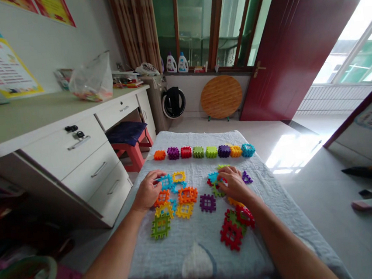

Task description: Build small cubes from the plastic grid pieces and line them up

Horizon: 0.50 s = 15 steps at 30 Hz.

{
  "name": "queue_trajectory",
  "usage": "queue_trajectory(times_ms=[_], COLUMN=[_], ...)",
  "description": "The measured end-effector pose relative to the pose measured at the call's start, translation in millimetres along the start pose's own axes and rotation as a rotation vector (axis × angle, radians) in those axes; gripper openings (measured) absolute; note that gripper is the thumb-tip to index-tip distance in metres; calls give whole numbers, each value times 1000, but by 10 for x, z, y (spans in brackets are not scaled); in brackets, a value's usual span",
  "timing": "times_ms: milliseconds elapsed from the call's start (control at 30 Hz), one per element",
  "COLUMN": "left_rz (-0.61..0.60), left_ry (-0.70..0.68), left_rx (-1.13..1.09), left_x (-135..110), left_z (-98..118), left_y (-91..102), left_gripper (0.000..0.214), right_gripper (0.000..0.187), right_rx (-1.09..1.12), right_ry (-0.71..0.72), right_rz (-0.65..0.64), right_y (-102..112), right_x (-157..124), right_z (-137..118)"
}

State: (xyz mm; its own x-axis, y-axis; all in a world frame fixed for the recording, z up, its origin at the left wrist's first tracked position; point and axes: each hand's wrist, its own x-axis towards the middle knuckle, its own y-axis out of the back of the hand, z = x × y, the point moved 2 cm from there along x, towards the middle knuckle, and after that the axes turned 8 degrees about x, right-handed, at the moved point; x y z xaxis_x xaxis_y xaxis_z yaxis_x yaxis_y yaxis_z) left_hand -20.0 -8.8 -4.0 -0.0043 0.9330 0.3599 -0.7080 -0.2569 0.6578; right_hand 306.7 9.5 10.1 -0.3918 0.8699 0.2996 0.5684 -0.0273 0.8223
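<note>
Cloth's (pixel 196 248) front bare; left hand (pixel 147 192), right hand (pixel 232 186) mid-tiles (pixel 207 202).

The flat window tiles (pixel 187 195) under and between the left fingers (pixel 158 174) and right fingers (pixel 222 179) are hard moulded plastic, smooth with a mild sheen. The cubes (pixel 203 152) in the row beyond the fingers are the same plastic. The cloth (pixel 195 239) covering the table beneath them is matt, grey and crinkled. Left of the left fingers, the drawer fronts (pixel 58 151) look smooth and satin, with shiny metal handles (pixel 99 169). Far beyond the fingers, a round board (pixel 221 96) shows wood grain.
</note>
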Motion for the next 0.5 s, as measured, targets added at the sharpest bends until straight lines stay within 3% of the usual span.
queue_trajectory(times_ms=[167, 333, 500], left_rz=[35, 74, 97], left_ry=[46, 95, 85], left_rx=[-116, -125, -69], left_x=[9, 28, 24], left_z=[-56, -97, -108], left_y=[-27, -20, -19], left_gripper=[30, 28, 27], right_gripper=[14, 13, 19], right_rx=[126, 133, 58], right_ry=[84, 120, 55], right_rz=[58, -4, 94], right_y=[56, 47, 40], right_x=[-16, -38, -23], right_z=[-30, -64, -32])
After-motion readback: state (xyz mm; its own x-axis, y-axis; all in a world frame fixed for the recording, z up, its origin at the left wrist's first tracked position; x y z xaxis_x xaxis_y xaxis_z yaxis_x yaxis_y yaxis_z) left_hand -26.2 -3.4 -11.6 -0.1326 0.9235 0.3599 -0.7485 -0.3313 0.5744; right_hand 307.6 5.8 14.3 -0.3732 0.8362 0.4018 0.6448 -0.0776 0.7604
